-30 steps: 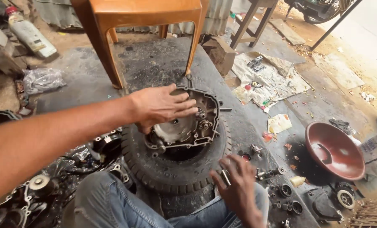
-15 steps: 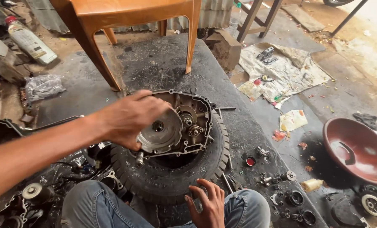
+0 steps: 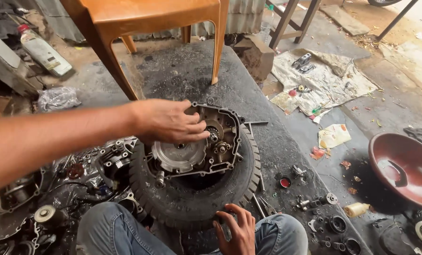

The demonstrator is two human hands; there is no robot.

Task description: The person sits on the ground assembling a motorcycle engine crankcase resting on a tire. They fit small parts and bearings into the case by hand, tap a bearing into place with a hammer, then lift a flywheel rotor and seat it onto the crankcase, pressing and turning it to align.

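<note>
A metal engine case (image 3: pixel 220 123) with gears and a round silver disc (image 3: pixel 178 156) lies on top of a black rubber tyre (image 3: pixel 197 198) on the floor. My left hand (image 3: pixel 168 122) reaches across from the left and rests on the case, fingertips touching a small part near the gears. My right hand (image 3: pixel 239 231) sits at the tyre's near edge between my knees, fingers curled against the rubber. Whether it holds anything is unclear.
An orange plastic chair (image 3: pixel 145 19) stands just behind the tyre. A red bowl (image 3: pixel 404 165) lies at right, with small bearings, bolts and a tool (image 3: pixel 263 203) scattered nearby. Greasy engine parts (image 3: pixel 45 208) pile at left. A bottle (image 3: pixel 43 52) and newspaper with tools (image 3: pixel 319 80) lie farther off.
My left hand has shifted right across the case, from over the silver disc towards the gears. My right hand has settled on the tyre's near edge. The view has moved closer.
</note>
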